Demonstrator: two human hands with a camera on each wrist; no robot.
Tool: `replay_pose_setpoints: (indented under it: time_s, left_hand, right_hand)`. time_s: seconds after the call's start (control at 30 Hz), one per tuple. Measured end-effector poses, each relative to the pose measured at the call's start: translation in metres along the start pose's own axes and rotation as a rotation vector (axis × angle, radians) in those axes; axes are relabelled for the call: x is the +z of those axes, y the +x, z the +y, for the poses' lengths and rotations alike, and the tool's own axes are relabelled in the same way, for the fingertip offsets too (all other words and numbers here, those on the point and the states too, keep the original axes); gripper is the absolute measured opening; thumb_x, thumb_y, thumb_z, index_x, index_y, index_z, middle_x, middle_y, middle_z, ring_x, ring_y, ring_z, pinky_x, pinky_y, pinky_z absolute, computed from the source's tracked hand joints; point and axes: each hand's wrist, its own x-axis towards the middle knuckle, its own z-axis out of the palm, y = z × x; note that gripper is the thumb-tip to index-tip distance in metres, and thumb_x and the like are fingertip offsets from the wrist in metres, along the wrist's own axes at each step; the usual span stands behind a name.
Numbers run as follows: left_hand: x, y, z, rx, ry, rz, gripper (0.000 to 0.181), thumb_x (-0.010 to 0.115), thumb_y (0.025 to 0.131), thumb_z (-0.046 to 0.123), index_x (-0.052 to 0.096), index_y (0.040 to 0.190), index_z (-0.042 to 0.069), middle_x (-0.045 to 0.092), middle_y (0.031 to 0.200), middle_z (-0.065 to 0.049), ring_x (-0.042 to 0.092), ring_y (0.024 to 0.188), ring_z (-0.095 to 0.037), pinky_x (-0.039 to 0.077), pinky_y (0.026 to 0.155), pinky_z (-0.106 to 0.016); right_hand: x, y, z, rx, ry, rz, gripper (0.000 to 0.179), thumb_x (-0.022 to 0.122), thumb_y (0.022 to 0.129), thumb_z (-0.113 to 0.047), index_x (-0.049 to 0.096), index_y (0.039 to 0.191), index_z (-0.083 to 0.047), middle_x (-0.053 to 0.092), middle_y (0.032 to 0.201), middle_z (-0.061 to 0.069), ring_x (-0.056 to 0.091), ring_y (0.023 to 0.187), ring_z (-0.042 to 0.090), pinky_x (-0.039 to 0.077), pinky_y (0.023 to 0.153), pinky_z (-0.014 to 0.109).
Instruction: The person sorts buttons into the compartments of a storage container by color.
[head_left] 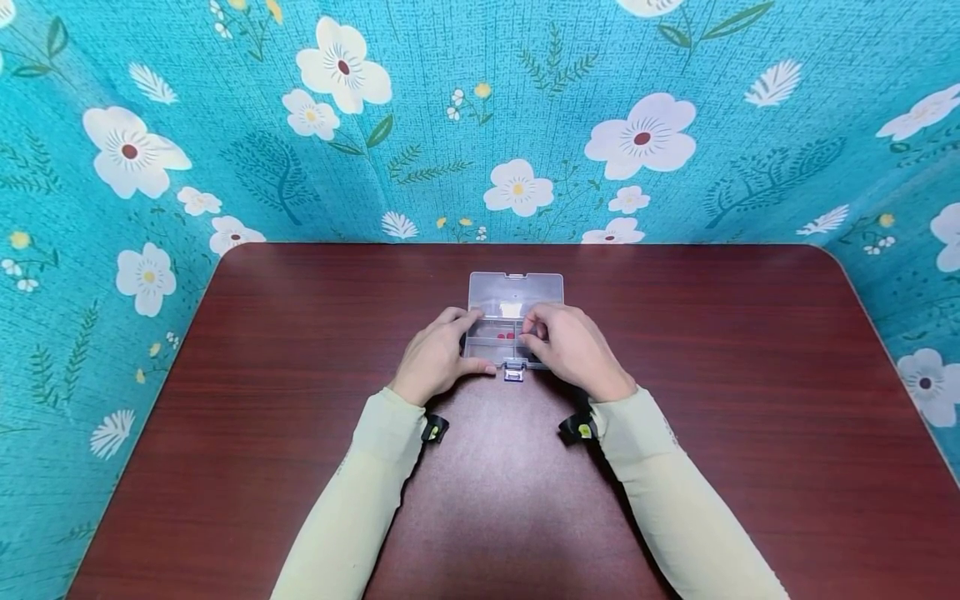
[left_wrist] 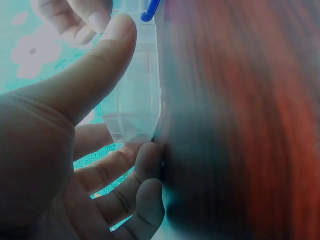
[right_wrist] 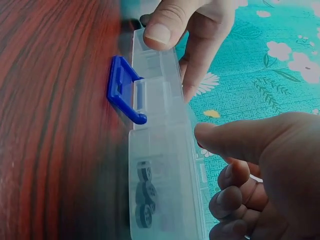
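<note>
Reddish-brown wood-grain table; open clear plastic box on top.

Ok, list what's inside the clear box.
Red pieces lie in a left section, dark round pieces at front right. The right hand hides much of the right side from above; anything else there can't be seen.

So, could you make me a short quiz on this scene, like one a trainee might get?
1. True or false: the lid of the box is closed.

2. Which hand holds the box at its side?

3. Pick one. Seen through the box's wall in the right wrist view, the dark pieces are:
A) square
B) round
C) star-shaped

Key:
1. False; it stands open.
2. The left hand.
3. B.
</note>
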Motion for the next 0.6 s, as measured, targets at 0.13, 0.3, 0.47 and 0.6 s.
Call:
replay_pose_setpoints:
  time_s: [0.13, 0.3, 0.47, 0.6]
  left_hand:
    - [0.000, 0.000, -0.001, -0.001, 0.001, 0.001, 0.089, 0.086, 0.075, 0.048, 0.051, 0.149, 0.012, 0.056, 0.135, -0.006, 0.062, 0.108, -0.023, 0.052, 0.088, -0.043]
    - [0.001, 0.000, -0.001, -0.009, 0.007, -0.004, 0.090, 0.086, 0.075, 0.049, 0.051, 0.149, 0.013, 0.056, 0.135, -0.006, 0.061, 0.109, -0.023, 0.052, 0.089, -0.043]
    - [0.000, 0.000, 0.000, -0.010, 0.008, -0.003, 0.089, 0.086, 0.075, 0.049, 0.051, 0.149, 0.013, 0.056, 0.135, -0.007, 0.062, 0.109, -0.024, 0.052, 0.089, -0.043]
    - [0.000, 0.000, 0.000, -0.008, 0.011, -0.002, 0.089, 0.085, 0.075, 0.050, 0.052, 0.149, 0.014, 0.056, 0.135, -0.007, 0.062, 0.109, -0.024, 0.052, 0.089, -0.043]
  right_hand:
    - [0.003, 0.003, -0.001, 0.000, 0.005, -0.002, 0.015, 0.075, 0.087, -0.014, 0.063, 0.079, -0.017, 0.050, 0.068, -0.004, 0.045, 0.060, 0.014, 0.037, 0.058, 0.031]
    - [0.005, 0.006, -0.004, 0.002, 0.016, -0.004, 0.011, 0.074, 0.088, -0.016, 0.065, 0.081, -0.015, 0.050, 0.068, -0.004, 0.045, 0.059, 0.012, 0.037, 0.057, 0.031]
    - [0.007, 0.009, -0.007, 0.008, 0.024, -0.001, 0.010, 0.075, 0.087, -0.016, 0.067, 0.082, -0.015, 0.051, 0.067, -0.004, 0.046, 0.058, 0.012, 0.037, 0.056, 0.031]
    - [0.009, 0.011, -0.008, 0.017, 0.022, -0.005, 0.009, 0.074, 0.087, -0.014, 0.066, 0.083, -0.014, 0.051, 0.068, -0.004, 0.046, 0.060, 0.013, 0.038, 0.058, 0.031]
